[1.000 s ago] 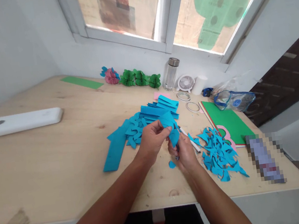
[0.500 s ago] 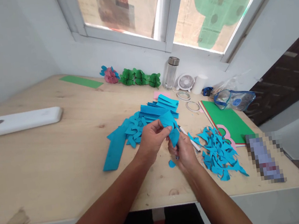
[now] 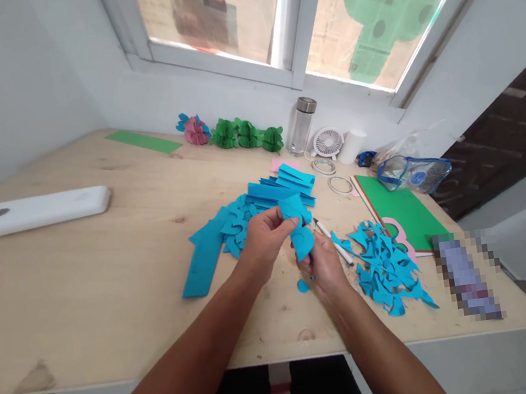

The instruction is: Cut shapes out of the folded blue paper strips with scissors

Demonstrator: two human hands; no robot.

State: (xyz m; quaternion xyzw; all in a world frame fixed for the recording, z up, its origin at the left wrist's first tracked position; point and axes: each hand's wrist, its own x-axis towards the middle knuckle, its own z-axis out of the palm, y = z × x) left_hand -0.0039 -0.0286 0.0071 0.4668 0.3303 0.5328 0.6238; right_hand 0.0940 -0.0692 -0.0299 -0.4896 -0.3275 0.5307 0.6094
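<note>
My left hand [image 3: 268, 238] pinches a piece of blue paper [image 3: 293, 207] between thumb and fingers. The lower part of the paper has a rounded, cut edge and hangs in front of my right hand [image 3: 322, 260]. My right hand is closed round what looks like scissors, mostly hidden by the fingers and paper. Left of and behind the hands lie folded blue paper strips [image 3: 267, 195] and a heap of cut blue petal shapes [image 3: 235, 226]. A white marker [image 3: 340, 248] lies just right of my right hand. Below the hands is a small blue scrap [image 3: 302, 286].
Blue offcuts [image 3: 381, 265] are heaped to the right, near green paper sheets [image 3: 405, 210] and a pink cutout [image 3: 407, 242]. Along the wall stand green paper decorations [image 3: 246, 134], a glass bottle [image 3: 300, 129] and a small fan [image 3: 328, 143]. A white device [image 3: 46, 210] lies left.
The lower part of the blue paper has swung to the right and now shows its rounded edge more fully. Both hands have stayed in nearly the same place.
</note>
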